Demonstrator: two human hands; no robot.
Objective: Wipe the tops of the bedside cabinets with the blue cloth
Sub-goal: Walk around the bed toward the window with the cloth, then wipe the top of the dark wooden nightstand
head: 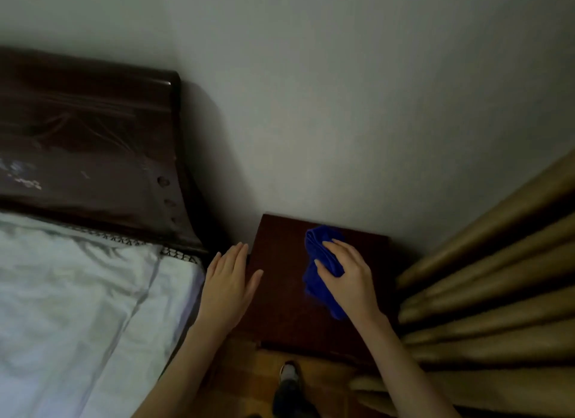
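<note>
A dark brown bedside cabinet (280,311) stands against the wall, between the bed and the curtain. A bunched blue cloth (317,280) lies on its top, toward the back right. My right hand (348,277) holds the cloth, with fingers curled over it and pressing it onto the wood. My left hand (230,280) is flat with straight fingers at the cabinet's left edge and holds nothing.
A bed with a white sheet (77,293) and a dark glossy headboard (93,143) fills the left. Tan curtain folds (497,293) hang close on the right. A grey wall (342,106) is behind. My shoe (289,377) stands on the wooden floor in front of the cabinet.
</note>
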